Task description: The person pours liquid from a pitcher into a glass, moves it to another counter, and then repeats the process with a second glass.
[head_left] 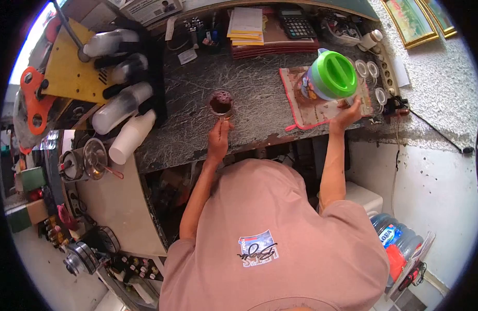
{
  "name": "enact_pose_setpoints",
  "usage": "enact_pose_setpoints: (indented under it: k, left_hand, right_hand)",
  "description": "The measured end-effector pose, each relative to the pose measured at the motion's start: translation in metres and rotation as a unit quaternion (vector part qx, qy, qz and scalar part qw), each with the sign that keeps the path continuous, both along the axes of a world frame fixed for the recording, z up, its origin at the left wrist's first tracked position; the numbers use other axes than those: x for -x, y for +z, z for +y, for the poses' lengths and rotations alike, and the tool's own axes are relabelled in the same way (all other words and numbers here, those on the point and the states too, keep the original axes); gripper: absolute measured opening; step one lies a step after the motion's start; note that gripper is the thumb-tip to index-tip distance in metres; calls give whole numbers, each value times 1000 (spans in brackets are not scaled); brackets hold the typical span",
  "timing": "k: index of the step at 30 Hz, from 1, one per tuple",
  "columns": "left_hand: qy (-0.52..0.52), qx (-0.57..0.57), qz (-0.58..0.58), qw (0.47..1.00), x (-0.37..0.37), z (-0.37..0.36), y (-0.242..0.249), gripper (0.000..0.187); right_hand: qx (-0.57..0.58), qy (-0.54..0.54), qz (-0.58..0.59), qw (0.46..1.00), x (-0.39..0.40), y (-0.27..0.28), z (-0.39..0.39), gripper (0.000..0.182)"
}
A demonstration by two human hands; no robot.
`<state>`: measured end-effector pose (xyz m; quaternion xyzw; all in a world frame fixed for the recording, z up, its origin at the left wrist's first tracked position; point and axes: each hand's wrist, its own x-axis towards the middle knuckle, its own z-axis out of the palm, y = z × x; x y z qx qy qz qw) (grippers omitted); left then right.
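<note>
My left hand [218, 139] grips the handle of a small clear cup [221, 103] with dark brown contents and froth at its rim. The cup is at the middle of the dark, scratched worktop [192, 124]. To the right, the fingers of my right hand [346, 115] are closed round the handle of a pitcher [324, 87] with a bright green lid [336, 73]. The pitcher is over a brown cloth [311, 111] with a red edge. Whether its base rests on the cloth is hard to tell.
Stacked plastic cups [122, 106] jut in from the left beside a yellow metal box [75, 62]. Behind are red books [275, 49], a calculator [297, 25] and a basket of small items [342, 28]. Several lidded jars [372, 70] and a power strip [388, 78] line the right.
</note>
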<state>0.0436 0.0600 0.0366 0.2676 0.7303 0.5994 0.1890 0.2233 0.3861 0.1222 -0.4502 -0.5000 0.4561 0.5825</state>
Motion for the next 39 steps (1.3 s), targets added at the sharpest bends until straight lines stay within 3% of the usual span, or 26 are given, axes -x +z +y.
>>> enact_pose_setpoints:
  k: [1, 2, 3, 7, 9, 11, 12, 14, 18, 23, 37, 39]
  left_hand:
    - [-1, -3, 6, 1000, 0, -1, 1, 35]
    - [3, 0, 8, 1000, -1, -2, 3, 35]
    - [6, 11, 24, 1000, -1, -3, 5, 35]
    - [41, 31, 94, 994, -4, 0, 14, 34]
    - [53, 50, 117, 990, -6, 0, 14, 32]
    - [56, 66, 142, 986, -3, 1, 10, 31]
    - [59, 65, 163, 983, -2, 2, 7, 31]
    - [62, 65, 185, 979, -3, 2, 11, 30]
    - [40, 48, 136, 989, 0, 3, 28, 29]
    - [27, 23, 66, 997, -2, 0, 28, 27]
    - [93, 19, 88, 992, 69, -35, 43, 28]
    - [92, 72, 100, 988, 87, -46, 41, 30]
  right_hand:
    - [4, 4, 2, 1000, -7, -7, 3, 31]
    - [-200, -70, -208, 955, -13, -14, 7, 29]
    - [-388, -138, -398, 820, -16, -19, 6, 29]
    - [-409, -202, -258, 852, 8, 27, -60, 30]
    - [-423, 8, -222, 878, 22, 24, -87, 28]
    - [-333, 242, -228, 882, 55, -5, -112, 34]
    - [-291, 358, -269, 845, 71, -10, -122, 44]
    - [-254, 469, -255, 806, 103, -35, -141, 57]
    - [-125, 563, -248, 778, 141, -56, -159, 66]
    - [-122, 573, -248, 772, 156, -63, -166, 67]
    - [-172, 563, -237, 773, 247, -47, -204, 62]
    - [-158, 591, -199, 765, 263, -46, -208, 63]
